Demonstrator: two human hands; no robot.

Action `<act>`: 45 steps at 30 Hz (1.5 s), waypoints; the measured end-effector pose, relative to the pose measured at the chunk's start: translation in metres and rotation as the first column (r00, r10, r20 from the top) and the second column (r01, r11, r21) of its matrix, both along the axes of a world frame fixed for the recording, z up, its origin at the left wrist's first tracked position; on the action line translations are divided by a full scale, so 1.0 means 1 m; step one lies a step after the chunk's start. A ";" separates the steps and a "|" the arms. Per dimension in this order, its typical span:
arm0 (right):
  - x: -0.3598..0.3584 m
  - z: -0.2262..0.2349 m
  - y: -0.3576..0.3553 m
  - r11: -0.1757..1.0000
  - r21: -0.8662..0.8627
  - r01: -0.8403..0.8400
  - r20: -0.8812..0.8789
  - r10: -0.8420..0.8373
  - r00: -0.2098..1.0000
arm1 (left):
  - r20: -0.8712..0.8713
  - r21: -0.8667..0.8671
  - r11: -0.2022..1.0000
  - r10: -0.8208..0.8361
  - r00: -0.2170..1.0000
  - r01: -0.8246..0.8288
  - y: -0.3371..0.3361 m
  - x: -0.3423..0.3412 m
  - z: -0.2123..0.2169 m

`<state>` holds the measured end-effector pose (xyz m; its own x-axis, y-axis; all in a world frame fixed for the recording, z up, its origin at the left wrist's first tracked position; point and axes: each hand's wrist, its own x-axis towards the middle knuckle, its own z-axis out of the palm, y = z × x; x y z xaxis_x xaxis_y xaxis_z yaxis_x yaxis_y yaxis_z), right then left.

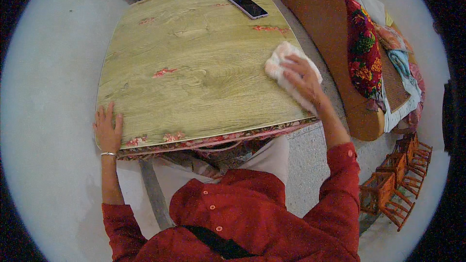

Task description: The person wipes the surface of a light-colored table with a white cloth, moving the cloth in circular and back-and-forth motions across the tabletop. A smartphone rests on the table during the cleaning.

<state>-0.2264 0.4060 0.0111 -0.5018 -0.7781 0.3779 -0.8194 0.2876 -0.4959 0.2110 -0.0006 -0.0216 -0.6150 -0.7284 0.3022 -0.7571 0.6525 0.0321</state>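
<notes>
A wood-patterned table (194, 87) with small red floral patches stands in front of me. My left hand (108, 128) lies flat at its near left corner, fingers spread, holding nothing. Close to the right edge, my right hand (305, 80) presses a fluffy white and pale pink cloth (279, 57) against the tabletop. Part of the cloth hangs over that edge, and the palm hides some of it. A phone (248, 7) with a dark screen rests near the far right corner, apart from both hands.
To the right stands a brown wooden bed (320, 24) with a red floral cloth (364, 51) and other bedding. Several small wooden chairs (378, 191) stand at the lower right. Patterned fabric (213, 140) shows under the table's near edge, above my legs.
</notes>
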 end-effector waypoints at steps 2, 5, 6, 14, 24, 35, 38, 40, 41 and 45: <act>-0.037 -0.009 -0.014 0.997 -0.017 0.079 -0.057 -0.080 0.995 | -0.025 0.006 1.000 -0.027 0.999 0.028 -0.002 -0.005 -0.001; -0.062 -0.014 -0.056 0.992 -0.042 0.120 -0.031 -0.122 0.992 | -0.037 0.009 0.999 -0.040 0.999 0.040 -0.007 -0.008 -0.001; -0.054 -0.017 -0.080 0.988 -0.078 0.136 0.063 -0.131 0.989 | -0.013 0.007 1.000 -0.025 1.000 0.025 -0.006 -0.009 0.001; 0.090 0.004 -0.085 0.894 0.007 -0.448 -0.066 0.447 0.892 | -0.004 0.016 0.999 -0.032 0.999 0.032 -0.007 0.000 -0.002; -0.013 -0.001 -0.063 0.999 -0.020 0.032 -0.054 -0.033 0.998 | -0.036 -0.002 1.000 -0.026 0.999 0.026 -0.009 -0.002 -0.009; 0.030 -0.003 -0.182 0.790 -0.599 0.133 0.506 0.244 0.828 | -0.071 0.279 0.937 -0.199 0.978 0.211 -0.016 -0.017 0.043; -0.032 -0.021 -0.132 0.746 -0.604 0.281 0.292 -0.120 0.949 | -0.237 0.194 0.885 -0.376 0.896 0.422 0.024 -0.070 0.062; -0.054 -0.021 -0.097 0.672 -0.541 0.506 0.407 -0.317 0.857 | -0.302 0.163 0.845 -0.448 0.841 0.509 0.050 -0.107 0.074; -0.070 -0.027 -0.082 0.619 -0.538 0.572 0.385 -0.423 0.820 | -0.328 0.149 0.815 -0.493 0.806 0.560 0.057 -0.128 0.077; -0.076 -0.036 -0.084 0.597 -0.543 0.590 0.374 -0.458 0.807 | -0.083 0.153 0.815 -0.554 0.829 0.559 0.055 -0.194 0.048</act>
